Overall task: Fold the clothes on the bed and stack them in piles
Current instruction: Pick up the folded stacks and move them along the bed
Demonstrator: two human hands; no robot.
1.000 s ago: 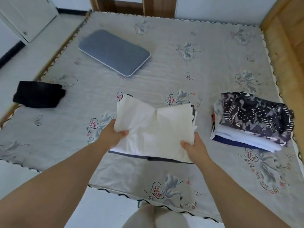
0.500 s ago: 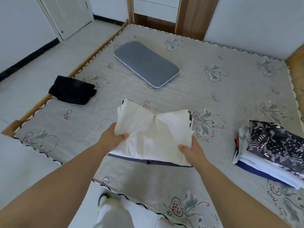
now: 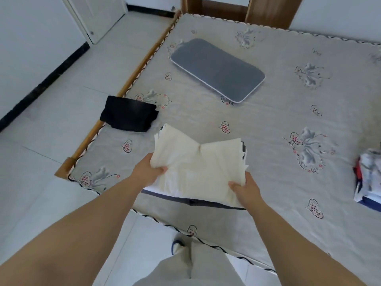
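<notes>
Cream cloth [image 3: 198, 172], folded and lying on a stack near the bed's [image 3: 268, 124] front edge, is pinched at its left side by the left hand [image 3: 147, 170] and at its right corner by the right hand [image 3: 246, 187], with a black garment [image 3: 128, 116] left of it.

A folded cream garment [image 3: 198, 168] is gripped at its near corners by the left hand [image 3: 147, 172] and right hand [image 3: 245, 189] above the bed [image 3: 278, 124], on which a black garment [image 3: 128, 116], a grey pad [image 3: 218, 69] and a stacked pile [image 3: 369, 178] (cut off at the right edge) are seen.
</notes>
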